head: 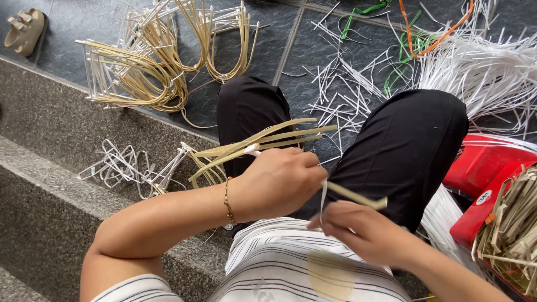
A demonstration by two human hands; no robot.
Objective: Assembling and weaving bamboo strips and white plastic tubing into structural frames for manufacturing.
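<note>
My left hand (282,178) is closed around a bundle of flat tan strips (263,140) that fan out to the upper right over my lap, together with a white frame piece poking out at the thumb. A gold bracelet sits on that wrist. My right hand (358,229) is lower right, pinching a thin white strip (324,193) that runs up to the left hand, with a tan strip end (358,197) lying across its fingers. Both hands work above my black trousers (408,145) and striped shirt.
Finished tan-and-white woven frames (151,61) pile on the dark tile floor at upper left. Bare white wire frames (126,168) lie on the granite step. Loose white strips (481,67) with green and orange ones spread upper right. A red stool (484,165) and a red box of tan offcuts (512,223) stand right. A sandal (23,31) lies top left.
</note>
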